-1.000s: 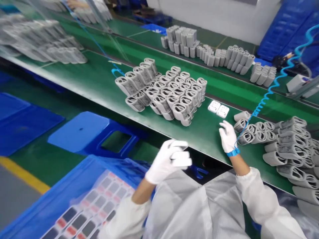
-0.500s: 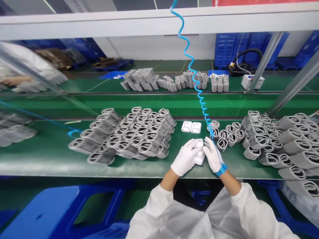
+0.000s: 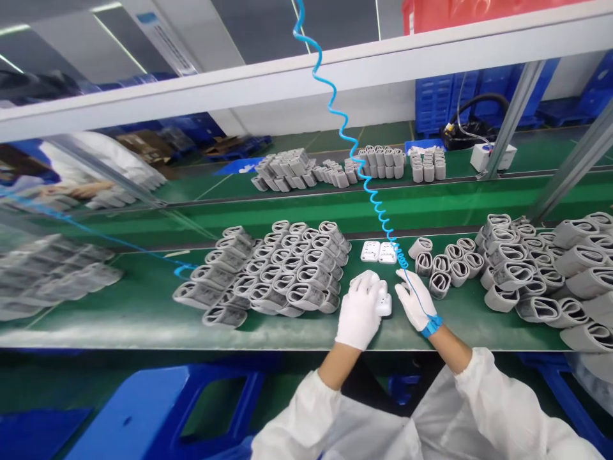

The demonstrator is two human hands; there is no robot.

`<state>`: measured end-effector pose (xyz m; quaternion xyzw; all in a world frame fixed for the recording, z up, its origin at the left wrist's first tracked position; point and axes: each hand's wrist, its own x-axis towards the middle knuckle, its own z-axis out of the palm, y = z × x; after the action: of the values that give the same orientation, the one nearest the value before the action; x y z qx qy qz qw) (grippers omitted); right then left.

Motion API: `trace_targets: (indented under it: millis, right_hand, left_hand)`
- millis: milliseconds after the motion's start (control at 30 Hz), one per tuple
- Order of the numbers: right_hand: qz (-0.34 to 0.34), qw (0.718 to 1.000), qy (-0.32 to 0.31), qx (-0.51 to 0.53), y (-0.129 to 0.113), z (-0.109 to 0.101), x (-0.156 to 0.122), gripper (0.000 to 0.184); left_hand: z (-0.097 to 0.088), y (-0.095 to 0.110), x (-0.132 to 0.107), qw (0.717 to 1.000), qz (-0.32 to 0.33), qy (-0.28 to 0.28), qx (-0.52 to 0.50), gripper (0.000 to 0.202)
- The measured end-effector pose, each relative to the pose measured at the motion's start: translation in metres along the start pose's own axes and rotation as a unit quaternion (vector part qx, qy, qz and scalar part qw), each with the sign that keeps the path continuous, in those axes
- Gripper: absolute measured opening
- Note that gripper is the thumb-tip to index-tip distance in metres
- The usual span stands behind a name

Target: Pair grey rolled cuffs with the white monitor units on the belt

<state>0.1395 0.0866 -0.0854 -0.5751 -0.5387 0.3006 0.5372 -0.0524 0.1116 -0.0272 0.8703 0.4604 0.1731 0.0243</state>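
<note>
My left hand (image 3: 360,312), in a white glove, curls over a small group of white plastic cases (image 3: 384,305) near the front of the green bench. Its fingers are closed on them; how many lie under the palm is hidden. My right hand (image 3: 414,300), gloved too and wearing a blue wrist strap (image 3: 431,326), is just right of the cases, apart from them, its fingers loosely stretched with nothing in them. Beyond both hands, a pair of white cases (image 3: 378,252) lies flat side by side. Several rolled grey fabric bands (image 3: 450,262) stand right of them.
Big stacks of rolled grey bands fill the left (image 3: 287,271) and right (image 3: 520,265) of the bench (image 3: 158,329). A coiled blue cord (image 3: 371,188) hangs down to my right wrist. More bands (image 3: 287,167) sit across the green divider. A blue stool (image 3: 158,409) stands below.
My right hand has come away from the white cases to the right. My left hand has turned more palm-down over them. The view has tilted and shifted left.
</note>
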Motion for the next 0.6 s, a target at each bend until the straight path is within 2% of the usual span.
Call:
trace_targets:
  millis: [133,233,400,500,600]
  right_hand:
    - [-0.015,0.999,-0.01,-0.035,0.0,0.0,-0.001,0.043]
    - [-0.011,0.998,-0.025,-0.059,-0.002,0.001,-0.002,0.041]
    - [-0.016,0.996,-0.027,-0.082,0.003,0.005,0.0,0.039]
    - [-0.017,0.994,-0.027,-0.108,0.005,0.006,0.002,0.039]
    - [-0.003,0.99,-0.034,-0.135,0.003,0.007,0.001,0.04]
  left_hand:
    - [0.016,0.027,0.007,0.995,-0.092,0.035,0.016,0.049]
    - [0.033,0.04,0.018,0.989,-0.141,0.049,0.005,0.047]
    - [0.062,0.036,0.021,0.985,-0.156,0.075,-0.024,0.06]
    - [0.058,0.024,0.015,0.991,-0.125,0.047,-0.022,0.076]
    - [0.04,0.015,0.004,0.996,-0.088,-0.023,-0.015,0.095]
